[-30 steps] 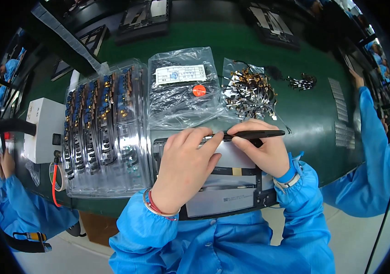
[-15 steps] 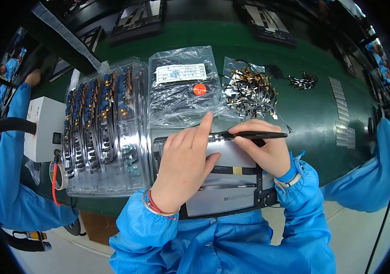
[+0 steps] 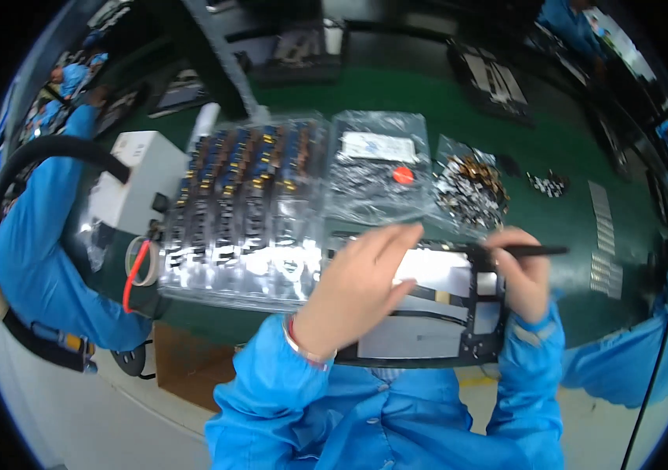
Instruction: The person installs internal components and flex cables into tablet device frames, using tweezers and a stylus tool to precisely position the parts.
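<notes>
Nearest, 2 blue sleeves rising from the lower edge. Left hand [image 3: 353, 294] spread flat, fingers extended, pressing down on a dark rectangular panel [image 3: 428, 313] with pale grey and white patches, grasping nothing. Right hand [image 3: 518, 270] clenched around a slim black pen-like tool [image 3: 530, 251], held roughly level, its free end pointing away to the right, the other end meeting the left fingertips over the panel's upper edge. Panel lying directly under both hands, at the near edge of the green bench [image 3: 553, 157].

Just left of the left hand, a clear plastic tray [image 3: 244, 207] packed with rows of small blue and gold parts. Further left, a white box [image 3: 134, 184] with a red cable loop [image 3: 137, 270] beside it.

Just beyond the hands, a clear bag [image 3: 377, 168] with a white label and a red dot. Right of that bag, beyond the right hand, a smaller bag of shiny metal pieces [image 3: 471, 188], then a small dark cluster of parts [image 3: 547, 184] loose on the bench.

Farthest, dark trays [image 3: 491, 78] along the bench's back edge. At the left rim, another person's blue sleeve [image 3: 44, 258].
</notes>
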